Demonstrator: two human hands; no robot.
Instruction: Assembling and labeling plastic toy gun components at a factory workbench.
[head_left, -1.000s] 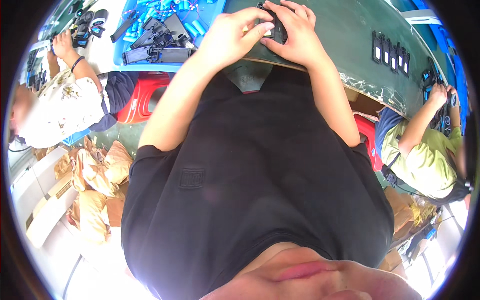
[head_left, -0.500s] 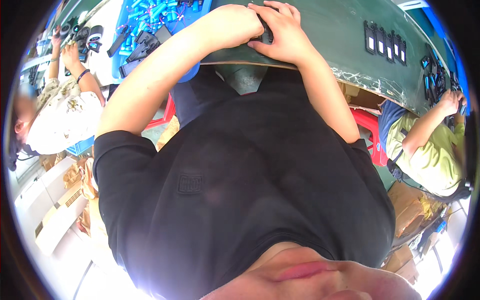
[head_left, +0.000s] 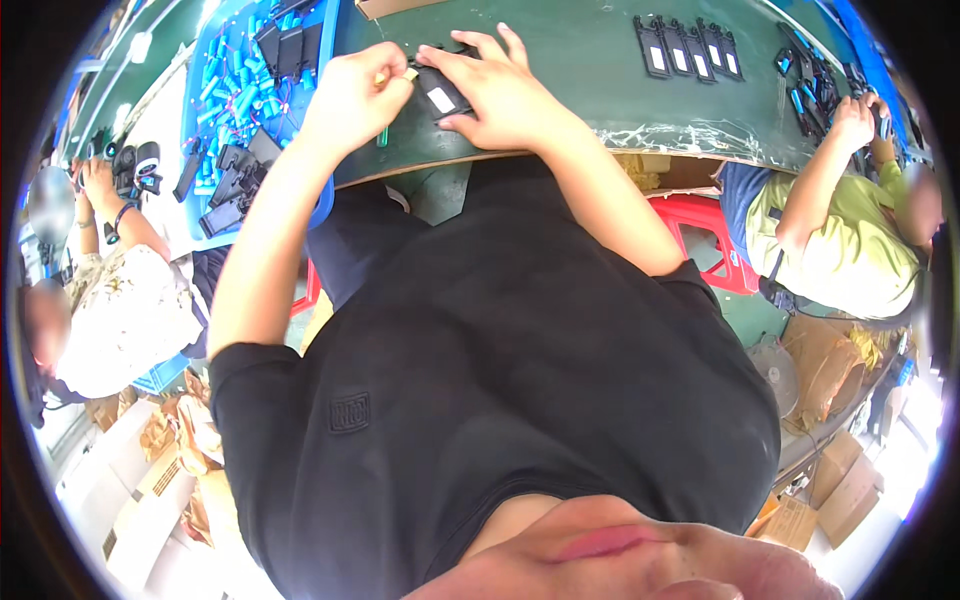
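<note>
On the green table, a flat black plastic case [head_left: 441, 98] with a white label lies in front of me. My right hand [head_left: 497, 92] holds it down, thumb at its near edge and fingers across its far side. Beside the case, my left hand [head_left: 362, 98] is closed in a fist. A small yellow piece [head_left: 409, 75] sticks out by its fingers, next to the case. Below the fist a thin green piece [head_left: 383, 138] shows; whether the two belong to one thing I cannot tell.
At left, a blue bin [head_left: 326, 60] holds blue cylindrical cells with wires and black cases. Several labelled black cases [head_left: 685, 50] stand in a row at right. Co-workers sit at both sides, one handling dark parts [head_left: 808, 95]. A cardboard box edge [head_left: 400, 6] shows at the back.
My hands, together over the black part before, are now apart: the left has drawn back leftward as a fist, and the labelled case shows under the right. The whole view has shifted.
</note>
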